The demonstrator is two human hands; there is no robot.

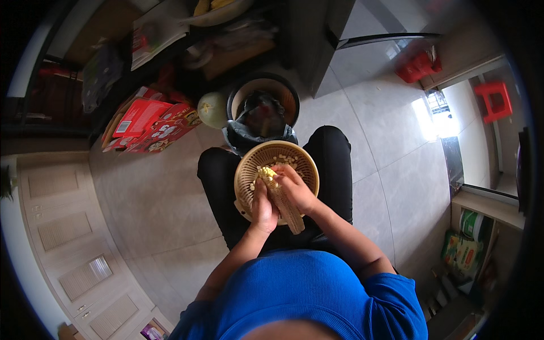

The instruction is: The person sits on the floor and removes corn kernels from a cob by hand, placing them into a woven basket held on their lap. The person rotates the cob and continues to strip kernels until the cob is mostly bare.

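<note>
Corn cob [285, 206]: it is between my two hands, over the basket, with its bare end tipped toward me and poking past the near rim.
Yellow kernels [267, 174]: some sit on the far end of the cob; I think that is the spot for my thumbs to push.
Left grip [264, 208]: it is closed on the left side of the cob, thumb up near the kernels. I should hold firm here so the cob does not spin.
Right grip [295, 189]: it is closed on the cob from the right, fingers bent by the kernels. Small pushes, one row at a time, should work best. I cannot tell just how each fingertip presses.
Basket [314, 171]: it is round and tan, at my lap between my knees. I had best keep the kernel end over the middle, since bits could hop out.
Loose kernels [288, 160]: they lie inside, mostly on the far side.
Black bag [260, 122]: it hangs in a round bin just past the basket.
Green melon [213, 110]: it is beside the bin, away from my elbows.
</note>
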